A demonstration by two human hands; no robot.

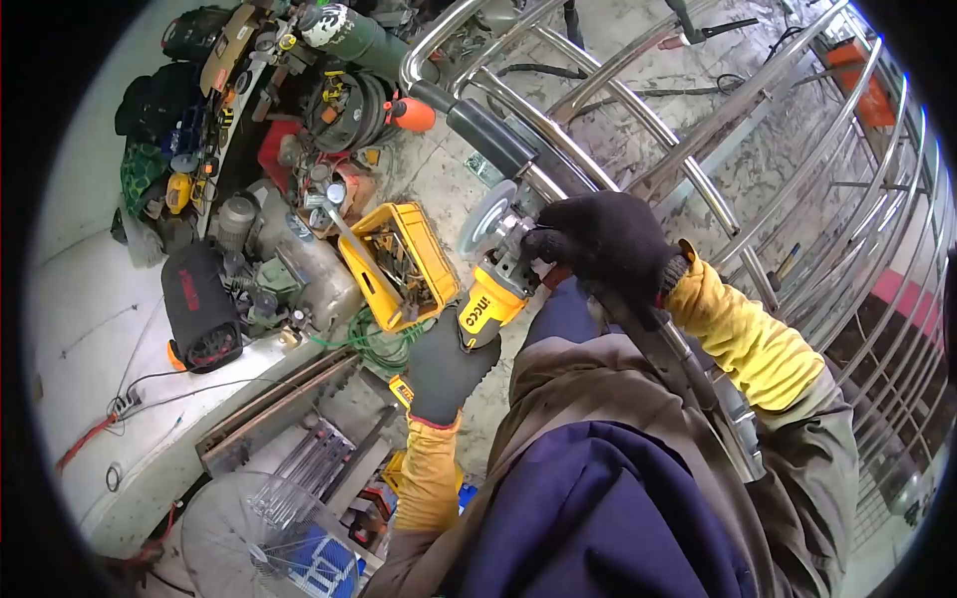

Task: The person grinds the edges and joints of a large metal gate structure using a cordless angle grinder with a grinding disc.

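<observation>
A yellow angle grinder (486,307) is held in front of my body, its head pointing up and its disc (485,219) facing left. My left hand (449,367), in a dark glove, is wrapped round the grinder's rear body. My right hand (610,239), also gloved, has its fingers curled against the grinder's metal head, close to the disc. Exactly what the right fingertips pinch is hidden. Polished metal tubes (653,125) of a frame run just beyond my right hand, and a dark bar (488,140) passes beside it.
Left of the grinder stands a yellow crate (431,261) of tools. A green gas cylinder (354,40), an orange bottle (409,114) and coiled hose lie farther off. A black-and-red case (201,304) rests on a white ledge. A round fan (261,548) stands lower left.
</observation>
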